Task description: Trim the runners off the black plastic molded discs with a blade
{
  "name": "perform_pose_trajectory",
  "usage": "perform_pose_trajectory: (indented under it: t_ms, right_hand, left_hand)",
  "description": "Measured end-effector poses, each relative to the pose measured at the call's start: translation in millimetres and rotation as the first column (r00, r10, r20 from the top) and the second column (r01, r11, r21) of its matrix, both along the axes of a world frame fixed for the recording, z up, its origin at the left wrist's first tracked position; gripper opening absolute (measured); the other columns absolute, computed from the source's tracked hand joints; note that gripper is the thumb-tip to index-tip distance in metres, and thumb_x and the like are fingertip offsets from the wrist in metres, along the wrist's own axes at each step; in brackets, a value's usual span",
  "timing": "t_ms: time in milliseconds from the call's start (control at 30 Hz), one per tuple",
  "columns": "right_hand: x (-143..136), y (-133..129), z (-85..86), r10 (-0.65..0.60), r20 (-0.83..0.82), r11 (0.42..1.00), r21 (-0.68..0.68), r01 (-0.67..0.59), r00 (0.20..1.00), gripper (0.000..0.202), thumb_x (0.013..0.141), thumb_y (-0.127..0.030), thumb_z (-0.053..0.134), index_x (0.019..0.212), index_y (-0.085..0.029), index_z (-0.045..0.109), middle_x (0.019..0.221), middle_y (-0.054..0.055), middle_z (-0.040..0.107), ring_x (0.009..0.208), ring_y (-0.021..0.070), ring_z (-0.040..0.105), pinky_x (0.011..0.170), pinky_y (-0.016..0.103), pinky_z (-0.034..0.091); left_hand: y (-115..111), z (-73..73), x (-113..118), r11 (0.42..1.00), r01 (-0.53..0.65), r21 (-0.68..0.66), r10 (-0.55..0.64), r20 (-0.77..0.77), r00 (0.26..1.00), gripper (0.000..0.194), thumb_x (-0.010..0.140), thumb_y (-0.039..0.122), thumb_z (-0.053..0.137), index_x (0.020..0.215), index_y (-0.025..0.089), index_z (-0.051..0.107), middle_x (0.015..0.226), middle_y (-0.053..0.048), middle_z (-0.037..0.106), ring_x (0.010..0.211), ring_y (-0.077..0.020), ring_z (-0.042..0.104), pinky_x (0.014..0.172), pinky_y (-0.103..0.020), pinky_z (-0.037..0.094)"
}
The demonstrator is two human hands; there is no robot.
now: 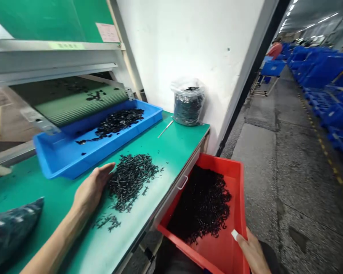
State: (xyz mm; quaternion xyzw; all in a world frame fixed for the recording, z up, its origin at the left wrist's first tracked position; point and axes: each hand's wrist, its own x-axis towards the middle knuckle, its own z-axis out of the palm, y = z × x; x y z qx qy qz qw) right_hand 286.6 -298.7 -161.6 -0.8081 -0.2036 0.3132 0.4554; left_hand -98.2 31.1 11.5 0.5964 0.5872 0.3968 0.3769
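Note:
My left hand (pixel 93 186) rests on its edge on the green tabletop (pixel 148 232), fingers stretched out, against the left side of a pile of small black pieces (pixel 134 177). Smaller clusters of the same pieces lie nearer the front edge. My right hand (pixel 253 249) is closed on the right wall of a red bin (pixel 228 167), its thumb inside the rim and its other fingers hidden outside. Something small and white (pixel 234 234) shows at the thumb tip. Many small black pieces (pixel 205 201) fill much of the bin, which sits lower than the table.
A blue tray (pixel 103 154) with black parts stands under the end of a green conveyor belt (pixel 88 101). A filled clear bag (pixel 188 104), a thin white-handled tool (pixel 165 128) and a dark plastic bag (pixel 11 232) lie about the table. Blue crates (pixel 326 72) line the aisle; a person (pixel 275 49) stands far off.

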Motion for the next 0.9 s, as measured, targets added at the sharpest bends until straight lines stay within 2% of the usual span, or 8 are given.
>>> perform_pose_trajectory:
  t_ms: [100, 200, 367, 467, 567, 700, 800, 900]
  right_hand:
    - [-6, 19, 7.9, 0.076, -0.093, 0.995, 0.074, -0.069, 0.993, 0.045, 0.059, -0.047, 0.064, 0.094, -0.022, 0.075, 0.092, 0.01, 0.076, 0.092, 0.0351, 0.07, 0.075, 0.038, 0.057]
    - [-19, 34, 16.1, 0.126, -0.115, 0.989, 0.097, -0.115, 0.985, 0.044, 0.059, -0.048, 0.065, 0.094, -0.022, 0.075, 0.093, 0.009, 0.076, 0.092, 0.0352, 0.07, 0.075, 0.039, 0.057]
    - [-43, 45, 22.8, 0.192, -0.097, 0.977, 0.115, -0.18, 0.977, 0.044, 0.065, -0.046, 0.062, 0.099, -0.021, 0.074, 0.093, 0.009, 0.076, 0.091, 0.033, 0.07, 0.078, 0.039, 0.056]
    - [-51, 48, 26.5, 0.192, -0.067, 0.977, 0.112, -0.183, 0.979, 0.046, 0.068, -0.045, 0.06, 0.105, -0.021, 0.072, 0.094, 0.008, 0.075, 0.094, 0.0321, 0.069, 0.082, 0.039, 0.055]
    - [-56, 48, 30.2, 0.188, -0.036, 0.975, 0.131, -0.182, 0.982, 0.045, 0.07, -0.043, 0.058, 0.107, -0.021, 0.072, 0.098, 0.008, 0.075, 0.096, 0.0312, 0.068, 0.084, 0.038, 0.054]
    - [-59, 43, 31.1, 0.185, -0.008, 0.974, 0.131, -0.183, 0.983, 0.041, 0.072, -0.04, 0.056, 0.104, -0.021, 0.072, 0.097, 0.008, 0.075, 0.092, 0.0298, 0.069, 0.082, 0.036, 0.054]
    - [-61, 36, 28.7, 0.181, 0.003, 0.977, 0.119, -0.18, 0.984, 0.038, 0.072, -0.038, 0.054, 0.101, -0.02, 0.071, 0.095, 0.008, 0.075, 0.089, 0.0292, 0.069, 0.08, 0.035, 0.053]
    - [-61, 31, 25.4, 0.16, 0.007, 0.981, 0.109, -0.16, 0.987, 0.037, 0.071, -0.038, 0.055, 0.098, -0.02, 0.072, 0.092, 0.007, 0.075, 0.087, 0.0291, 0.068, 0.077, 0.035, 0.053]
  left_hand:
    - [12, 3.9, -13, 0.996, 0.071, 0.054, -0.064, -0.114, 0.991, 0.064, 0.093, 0.055, 0.028, 0.131, 0.011, 0.057, 0.139, -0.01, 0.058, 0.127, -0.0286, 0.053, 0.109, -0.04, 0.04]
    - [34, 8.1, -13, 0.982, 0.164, 0.093, -0.139, -0.233, 0.963, 0.065, 0.089, 0.065, 0.033, 0.126, 0.019, 0.062, 0.14, -0.008, 0.057, 0.129, -0.0305, 0.05, 0.114, -0.043, 0.031]
    - [79, 5.0, 16, 0.933, 0.343, 0.105, -0.293, -0.329, 0.898, 0.067, 0.084, 0.066, 0.035, 0.119, 0.018, 0.066, 0.139, -0.008, 0.059, 0.132, -0.0274, 0.046, 0.115, -0.038, 0.028]
    - [91, 1.8, 37, 0.917, 0.389, 0.092, -0.338, -0.34, 0.878, 0.063, 0.085, 0.061, 0.035, 0.114, 0.017, 0.069, 0.134, -0.008, 0.063, 0.129, -0.0278, 0.05, 0.113, -0.038, 0.03]
    - [84, 3.4, 56, 0.909, 0.409, 0.082, -0.364, -0.324, 0.873, 0.056, 0.085, 0.055, 0.037, 0.103, 0.018, 0.075, 0.123, -0.007, 0.07, 0.121, -0.0285, 0.057, 0.11, -0.037, 0.035]
    - [57, 8.0, 88, 0.906, 0.415, 0.082, -0.382, -0.264, 0.886, 0.052, 0.086, 0.05, 0.035, 0.094, 0.02, 0.077, 0.112, -0.005, 0.075, 0.111, -0.0282, 0.063, 0.105, -0.036, 0.04]
    - [32, 7.4, 127, 0.888, 0.452, 0.083, -0.429, -0.205, 0.88, 0.052, 0.087, 0.048, 0.035, 0.088, 0.018, 0.077, 0.105, -0.006, 0.077, 0.106, -0.027, 0.064, 0.1, -0.034, 0.042]
    - [7, 3.2, 176, 0.86, 0.503, 0.088, -0.488, -0.155, 0.859, 0.051, 0.089, 0.043, 0.034, 0.084, 0.017, 0.077, 0.1, -0.005, 0.077, 0.102, -0.0259, 0.065, 0.097, -0.033, 0.044]
